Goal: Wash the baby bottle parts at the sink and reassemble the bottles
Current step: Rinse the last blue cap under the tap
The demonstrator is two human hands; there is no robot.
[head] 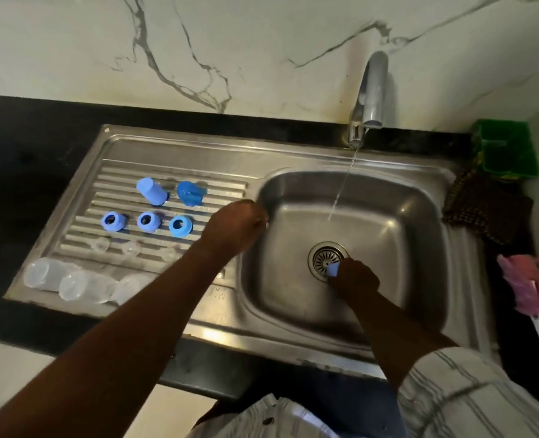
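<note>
Striped sleeve (pixel 470 393); right grip (pixel 353 276) pinches smooth blue cap (pixel 332 269) over steel drain (pixel 323 256); left grip (pixel 236 226) curled, contents unclear.

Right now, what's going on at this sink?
A person stands at the sink with the tap running. The right hand holds a small blue part low in the basin, beside the drain. The left hand is over the basin's left edge; whether it holds anything is unclear. On the draining board lie two blue caps, three blue rings, three clear teats and three clear bottles, all separate.
</note>
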